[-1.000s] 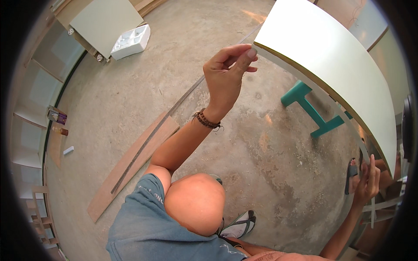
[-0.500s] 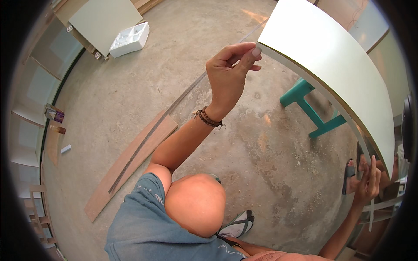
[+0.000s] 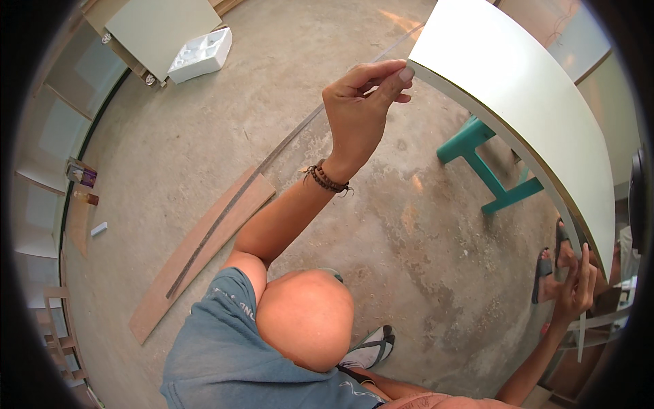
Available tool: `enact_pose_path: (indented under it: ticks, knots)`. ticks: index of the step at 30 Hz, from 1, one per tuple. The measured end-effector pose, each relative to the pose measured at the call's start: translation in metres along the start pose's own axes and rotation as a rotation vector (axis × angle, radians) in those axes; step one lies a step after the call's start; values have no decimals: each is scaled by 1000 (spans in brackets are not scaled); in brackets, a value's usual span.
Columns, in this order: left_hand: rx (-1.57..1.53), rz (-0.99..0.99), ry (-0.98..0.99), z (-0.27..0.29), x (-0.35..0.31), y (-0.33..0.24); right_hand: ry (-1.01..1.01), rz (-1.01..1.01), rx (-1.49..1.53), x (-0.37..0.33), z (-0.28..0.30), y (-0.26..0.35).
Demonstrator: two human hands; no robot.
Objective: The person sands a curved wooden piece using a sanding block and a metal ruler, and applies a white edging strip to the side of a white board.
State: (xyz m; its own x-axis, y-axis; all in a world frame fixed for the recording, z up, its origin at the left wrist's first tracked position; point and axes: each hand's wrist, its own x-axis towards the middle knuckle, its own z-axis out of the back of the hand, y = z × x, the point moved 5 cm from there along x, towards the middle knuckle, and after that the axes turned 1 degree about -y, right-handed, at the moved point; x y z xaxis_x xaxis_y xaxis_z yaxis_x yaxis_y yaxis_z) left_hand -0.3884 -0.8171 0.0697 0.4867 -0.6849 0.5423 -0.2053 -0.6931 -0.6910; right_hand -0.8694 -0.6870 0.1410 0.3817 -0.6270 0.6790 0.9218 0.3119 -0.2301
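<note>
A white panel (image 3: 518, 95) with a curved-looking edge slants across the upper right. Thin pale edging strip (image 3: 507, 131) runs along its lower edge from hand to hand. My left hand (image 3: 364, 109), a beaded bracelet at its wrist, is closed, pinching the strip between thumb and fingers at the panel's near-left corner. Low on the right, my right hand (image 3: 575, 290) grips the strip by the panel's other end, its index finger stretched upward along the edge. The strip's loose tail hangs below that hand. Fingertips on the strip's far side are hidden.
A teal stool (image 3: 487, 163) stands beneath the panel. On the concrete floor lie a brown wooden board (image 3: 204, 255) and a long dark strip (image 3: 235, 208) crossing it. White foam packaging (image 3: 201, 54) sits at upper left. Sandalled feet (image 3: 543, 276) stand near my right hand.
Both hands keep their grips, with the left a little higher and farther right. The view has shifted slightly. More of the second sandalled foot shows near my right hand.
</note>
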Motion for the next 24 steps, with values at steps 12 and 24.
enact_pose_path:
  ticks: [12, 24]
  knots:
    - [125, -96, 21, 0, 0, -2, 37, -8, -43, -1, -1, -10]
    - [123, -237, 51, 1, 5, 3, -13, 15, -19, 10, -1, 2]
